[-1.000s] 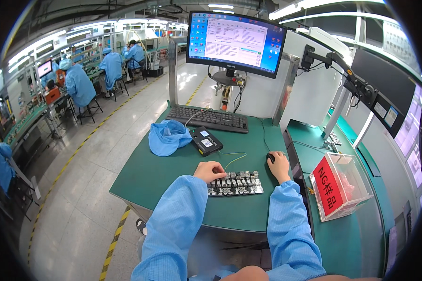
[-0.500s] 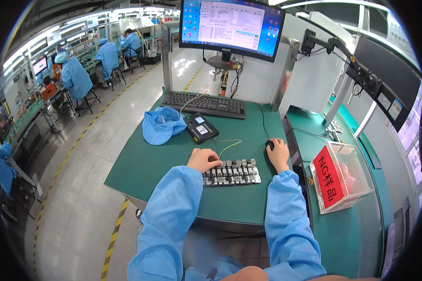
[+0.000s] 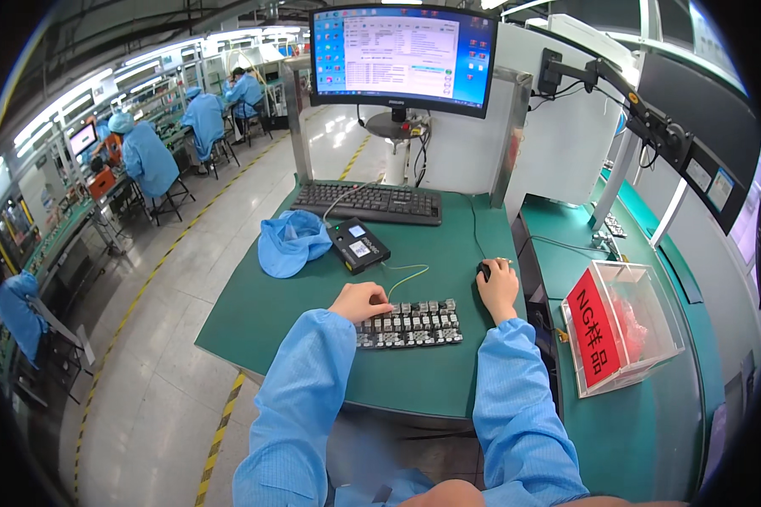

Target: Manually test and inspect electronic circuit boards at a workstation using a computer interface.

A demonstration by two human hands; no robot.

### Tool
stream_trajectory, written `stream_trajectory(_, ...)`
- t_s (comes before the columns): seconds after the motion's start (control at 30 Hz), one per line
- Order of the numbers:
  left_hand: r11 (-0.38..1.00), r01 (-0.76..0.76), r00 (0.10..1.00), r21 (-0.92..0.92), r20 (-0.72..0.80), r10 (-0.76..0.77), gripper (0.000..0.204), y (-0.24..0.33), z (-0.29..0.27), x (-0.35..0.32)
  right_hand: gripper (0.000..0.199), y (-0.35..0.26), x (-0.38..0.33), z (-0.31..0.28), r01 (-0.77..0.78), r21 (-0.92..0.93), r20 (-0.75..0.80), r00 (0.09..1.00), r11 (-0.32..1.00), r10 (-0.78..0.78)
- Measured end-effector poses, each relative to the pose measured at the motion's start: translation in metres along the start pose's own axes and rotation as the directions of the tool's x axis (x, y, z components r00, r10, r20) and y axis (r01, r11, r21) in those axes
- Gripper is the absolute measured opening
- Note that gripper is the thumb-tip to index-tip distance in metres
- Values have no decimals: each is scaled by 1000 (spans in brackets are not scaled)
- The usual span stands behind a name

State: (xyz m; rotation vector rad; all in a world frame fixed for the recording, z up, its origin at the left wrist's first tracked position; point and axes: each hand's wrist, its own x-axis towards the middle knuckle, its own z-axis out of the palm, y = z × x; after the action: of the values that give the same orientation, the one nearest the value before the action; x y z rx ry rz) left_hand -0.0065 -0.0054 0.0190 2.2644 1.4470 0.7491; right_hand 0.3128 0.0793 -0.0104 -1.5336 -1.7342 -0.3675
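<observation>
Panel of small modules [image 3: 413, 324] on green desk [image 3: 254, 313], left hand [image 3: 360, 302] with fingertips at its far left corner, any pinch unclear, right hand [image 3: 499, 290] curled around black mouse [image 3: 483, 271].

Red sign [image 3: 594, 328] on front of clear box [image 3: 656, 340]: large black characters. Monitor [image 3: 402, 63]: small pale lettering on lower bezel; on-screen lines too small to read. Black device [image 3: 359, 246]: white labels, pale print alongside. Dark panel [image 3: 693, 101], right: two labels [image 3: 719, 189], print illegible.
</observation>
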Motion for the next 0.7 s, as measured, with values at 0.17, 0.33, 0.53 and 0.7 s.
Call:
stream_trajectory(0.17,986,119,966,113,215,-141,27,17,-18,9,25,-4,-1,-3,-30,30,23,999,999,29)
stream_trajectory(0.33,968,206,970,-141,163,-183,27,7,-10,20,26,-4,-1,-4,-41,60,26,999,997,40)
stream_trajectory(0.53,876,176,983,-449,134,-128,23,13,14,21,26,-5,5,-7,-63,44,78,995,997,59)
stream_trajectory(0.7,950,152,988,-274,11,-155,26,20,26,19,26,-3,10,-3,-45,24,71,997,999,43)
